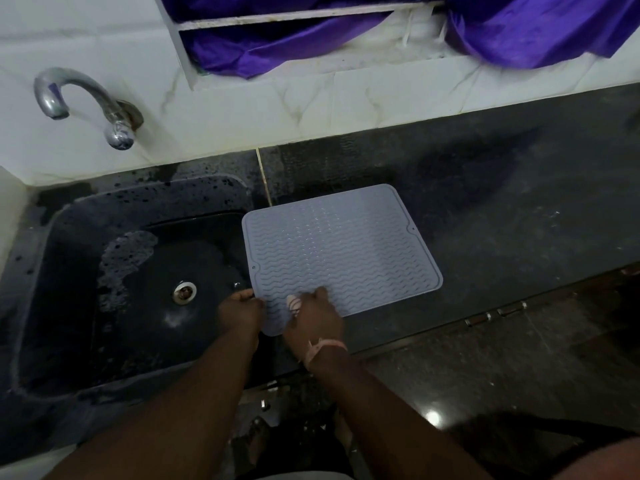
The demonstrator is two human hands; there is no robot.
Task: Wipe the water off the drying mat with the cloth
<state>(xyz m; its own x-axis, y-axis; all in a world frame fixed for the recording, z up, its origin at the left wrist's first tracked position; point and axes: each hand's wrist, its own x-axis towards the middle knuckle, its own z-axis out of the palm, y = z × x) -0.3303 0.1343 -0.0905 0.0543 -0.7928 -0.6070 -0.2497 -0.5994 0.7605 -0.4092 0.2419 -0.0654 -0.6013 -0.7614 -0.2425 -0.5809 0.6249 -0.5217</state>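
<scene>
Fingers of my left hand (240, 308) pinch the drying mat's (346, 251) lower-left edge to steady it; my right hand (313, 315) clutches the bunched cloth (293, 302) for wiping.

One drying mat (341, 251) is counted, touched at its near left edge by the left hand (240, 310) and pressed near that corner by the right hand (313, 318); two hands are seen in all. One cloth (293, 302), small and pale, is seen bunched under the right hand's fingers. One sink (69, 271) is counted left of the left hand, with one drain (185, 292) in it. One tap (83, 105) is counted on the wall well beyond the left hand. One wrist string (323, 349) is seen behind the right hand
</scene>
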